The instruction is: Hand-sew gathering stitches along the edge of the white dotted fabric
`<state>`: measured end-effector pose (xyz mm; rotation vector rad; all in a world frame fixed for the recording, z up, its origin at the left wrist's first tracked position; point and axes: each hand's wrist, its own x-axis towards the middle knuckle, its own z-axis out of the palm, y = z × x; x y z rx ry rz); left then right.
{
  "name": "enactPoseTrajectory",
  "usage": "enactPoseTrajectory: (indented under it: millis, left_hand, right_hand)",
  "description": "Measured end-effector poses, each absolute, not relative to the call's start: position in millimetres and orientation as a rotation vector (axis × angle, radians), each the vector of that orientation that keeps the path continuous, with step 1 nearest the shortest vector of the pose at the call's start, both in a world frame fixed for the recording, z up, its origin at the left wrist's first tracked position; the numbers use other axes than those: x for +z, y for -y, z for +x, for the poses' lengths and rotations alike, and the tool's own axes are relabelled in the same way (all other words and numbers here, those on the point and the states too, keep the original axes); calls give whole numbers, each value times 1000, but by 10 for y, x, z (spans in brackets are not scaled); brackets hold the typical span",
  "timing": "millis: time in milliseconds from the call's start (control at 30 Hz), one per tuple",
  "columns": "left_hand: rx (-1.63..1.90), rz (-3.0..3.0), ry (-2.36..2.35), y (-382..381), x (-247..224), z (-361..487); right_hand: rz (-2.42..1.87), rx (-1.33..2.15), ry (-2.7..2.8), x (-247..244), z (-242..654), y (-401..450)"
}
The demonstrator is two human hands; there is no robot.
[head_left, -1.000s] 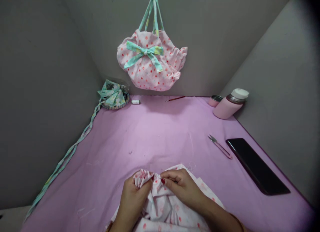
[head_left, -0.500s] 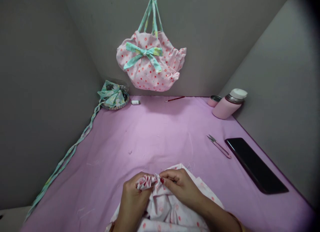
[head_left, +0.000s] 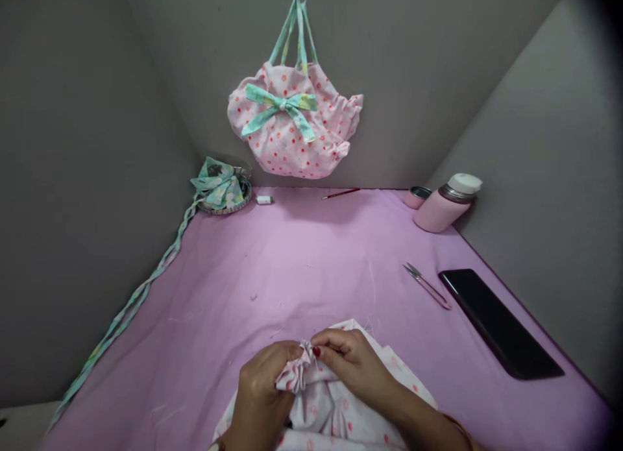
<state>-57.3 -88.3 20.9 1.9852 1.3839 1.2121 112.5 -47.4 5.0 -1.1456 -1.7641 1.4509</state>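
A white cotton fabric with pink and red dots (head_left: 335, 405) lies in folds at the near edge of the table. Its upper edge is bunched into tight gathers between my hands. My left hand (head_left: 265, 379) is closed around the gathered part, thumb on top. Close beside it, my right hand (head_left: 357, 366) pinches the same edge between thumb and forefinger, the red thumbnail showing. Whether a needle sits in that pinch is too small to tell. Loose threads stick out by the fabric's far corner.
Thread snips (head_left: 427, 286) and a black phone (head_left: 501, 324) lie at right. Behind them stand a pink flask (head_left: 440, 211) and its cup (head_left: 416, 196). A thread spool (head_left: 264, 200), a basket with green fabric (head_left: 219, 188) and a red pencil (head_left: 341, 193) are at the back. A dotted bag (head_left: 296, 126) hangs above.
My left hand has shifted its grip, and the gathered ruffle now hangs lower, folded down toward me. My right hand keeps its pinch in nearly the same place.
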Motion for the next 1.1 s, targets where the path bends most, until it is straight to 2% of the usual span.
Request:
enactPoseTrajectory:
  millis: [100, 333, 700, 1100]
  left_hand:
    - [1143, 1881, -1406, 885, 231, -568]
    - [999, 1100, -1620, 831, 211, -505]
    - [1041, 486, -1200, 804, 247, -473]
    - [1026, 271, -955, 783, 272, -481]
  right_hand:
    - [-1146, 1454, 1755, 68, 1126, 470]
    - [-1165, 1472, 1748, 63, 1131, 473]
    - [-1142, 1491, 1719, 84, 1129, 460]
    - [-1096, 1503, 1721, 112, 1140, 463]
